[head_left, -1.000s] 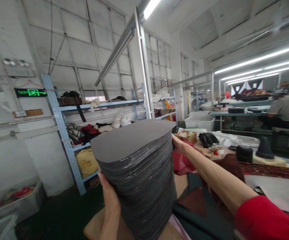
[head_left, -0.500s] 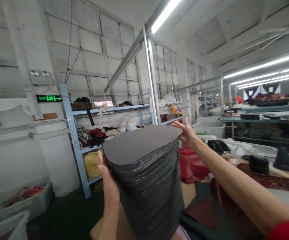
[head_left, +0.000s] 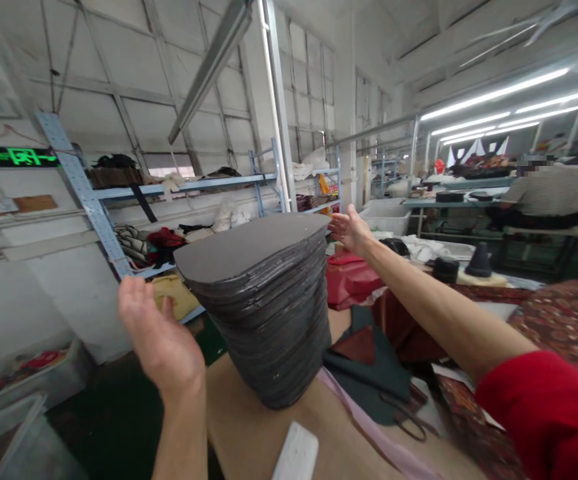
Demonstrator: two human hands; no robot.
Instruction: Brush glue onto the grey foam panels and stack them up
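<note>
A tall stack of dark grey sheets (head_left: pixel 269 313) with a smooth, rounded top stands on a brown surface (head_left: pixel 239 427). My left hand (head_left: pixel 161 333) is raised to the left of the stack, apart from it, its fingers extended and nothing in it. On the far right side of the stack, near its top edge, my right hand (head_left: pixel 351 232) has its fingers spread and holds nothing; whether it touches the sheets is unclear. A white block (head_left: pixel 296 453) lies in front of the stack.
Scissors (head_left: pixel 409 420) lie on dark green material (head_left: pixel 369 373) at the right. Red material (head_left: pixel 351 283) sits behind. Blue shelving (head_left: pixel 86 193) stands at the left, above plastic bins (head_left: pixel 63 373). A person in a striped top (head_left: pixel 551 190) sits farther back.
My left hand has moved away from the stack to the left. The view has shifted right and down, showing the stack's base, the white block, the scissors and more of the seated person.
</note>
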